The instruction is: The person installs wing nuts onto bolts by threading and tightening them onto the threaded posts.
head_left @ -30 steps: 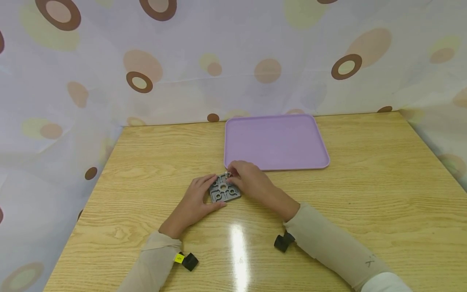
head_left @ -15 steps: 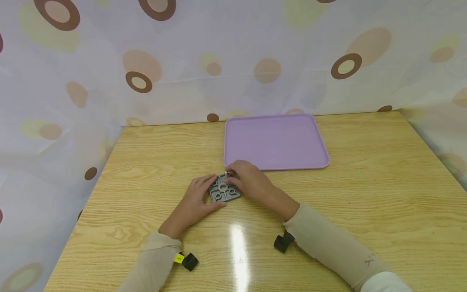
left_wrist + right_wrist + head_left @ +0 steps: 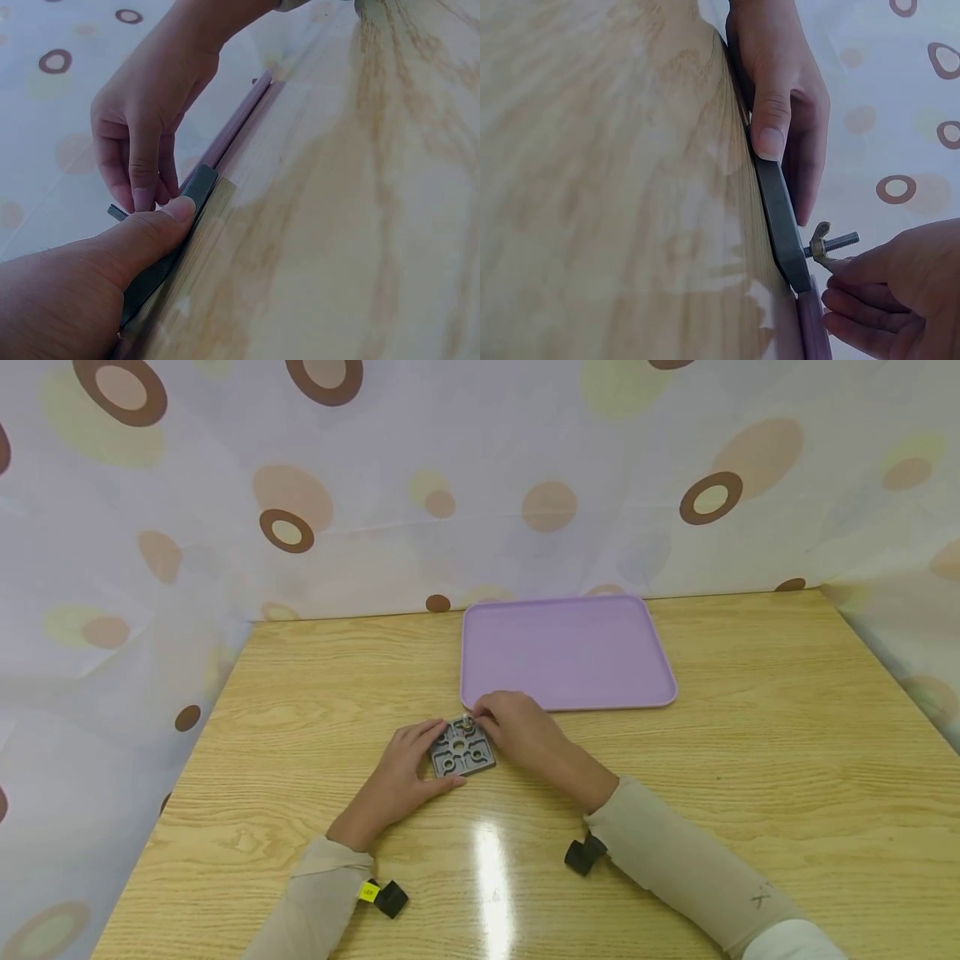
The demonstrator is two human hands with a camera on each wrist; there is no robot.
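Note:
A grey square metal plate [image 3: 463, 760] with round holes and raised ribs lies flat on the table. My left hand [image 3: 397, 777] grips it from the left, thumb along the near edge and fingers at the far left side. From the plate's far corner rises a threaded bolt [image 3: 845, 241], carrying a wing nut [image 3: 819, 244] partway down its thread. In the right wrist view, thumb and forefinger of my right hand [image 3: 900, 289] pinch one wing of that nut; the other wing shows uncovered. The bolt's lower end is hidden by the plate.
A purple tray [image 3: 570, 652] lies just behind the plate, close to its far corner. The wooden table [image 3: 750, 760] extends to both sides. A dotted cloth [image 3: 480, 468] hangs behind and at the sides.
My right hand has shifted slightly rightward and its fingertips have turned off the bolt's left side, so more of the nut and bolt shows. My left hand and the plate have stayed put.

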